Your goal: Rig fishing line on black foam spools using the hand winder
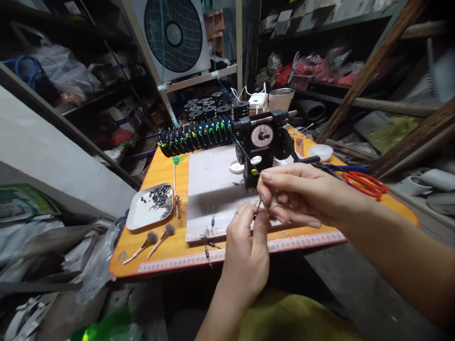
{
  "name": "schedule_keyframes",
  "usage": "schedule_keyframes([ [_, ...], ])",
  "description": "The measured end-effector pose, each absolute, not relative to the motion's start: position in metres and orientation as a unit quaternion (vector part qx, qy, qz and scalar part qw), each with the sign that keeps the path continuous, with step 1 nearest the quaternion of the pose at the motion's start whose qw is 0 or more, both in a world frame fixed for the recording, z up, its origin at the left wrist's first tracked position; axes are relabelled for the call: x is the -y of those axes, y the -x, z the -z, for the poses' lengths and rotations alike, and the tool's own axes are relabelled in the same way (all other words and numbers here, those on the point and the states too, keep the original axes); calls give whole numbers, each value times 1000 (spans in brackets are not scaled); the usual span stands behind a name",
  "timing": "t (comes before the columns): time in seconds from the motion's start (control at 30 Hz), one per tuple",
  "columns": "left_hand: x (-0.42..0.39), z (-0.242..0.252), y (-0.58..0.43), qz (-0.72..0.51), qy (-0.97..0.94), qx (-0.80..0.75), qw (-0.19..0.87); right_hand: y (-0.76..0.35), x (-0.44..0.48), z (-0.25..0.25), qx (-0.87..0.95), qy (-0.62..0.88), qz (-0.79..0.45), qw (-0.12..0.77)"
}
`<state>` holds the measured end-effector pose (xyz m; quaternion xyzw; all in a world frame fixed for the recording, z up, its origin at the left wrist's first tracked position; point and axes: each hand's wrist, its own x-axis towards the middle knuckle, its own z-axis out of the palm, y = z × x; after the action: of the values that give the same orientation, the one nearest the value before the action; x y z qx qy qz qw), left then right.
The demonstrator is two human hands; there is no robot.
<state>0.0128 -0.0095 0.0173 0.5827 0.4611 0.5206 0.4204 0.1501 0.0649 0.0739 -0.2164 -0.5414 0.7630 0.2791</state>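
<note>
The left hand (249, 241), ringed on one finger, and the right hand (295, 189) meet at the fingertips, both pinching a thin dark strand (259, 204), mostly hidden by the fingers, above the near side of a pale board (209, 173). Beyond them stands a black dial-faced machine (262, 136); a row of black, green-marked spools (199, 135) extends leftward from it. Left of the board, a white tray (133, 213) of small black cylinders (159, 194) sits on the orange table (156, 173).
</note>
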Motion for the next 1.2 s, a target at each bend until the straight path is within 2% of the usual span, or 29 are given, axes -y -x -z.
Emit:
schedule_keyframes([
  [0.07,16,-12,-16,-518,-552,-430,492,-147,-65,-64,503,217,-790,275],
  [0.2,31,9,-20,-540,-350,-229,730,-142,-65,-45,472,232,-813,251],
  [0.33,49,27,-18,-499,-232,-168,818,-142,-67,-35,464,248,-813,252],
  [0.63,78,46,-14,-447,-142,-140,872,-144,-71,-32,464,267,-803,262],
  [1.0,89,55,-12,-442,-123,-139,877,-144,-71,-29,466,267,-803,256],
  [1.13,89,52,-11,-458,-148,-143,865,-144,-71,-30,473,266,-799,259],
  [1.2,85,41,-6,-482,-235,-196,821,-143,-70,-34,486,260,-792,263],
])
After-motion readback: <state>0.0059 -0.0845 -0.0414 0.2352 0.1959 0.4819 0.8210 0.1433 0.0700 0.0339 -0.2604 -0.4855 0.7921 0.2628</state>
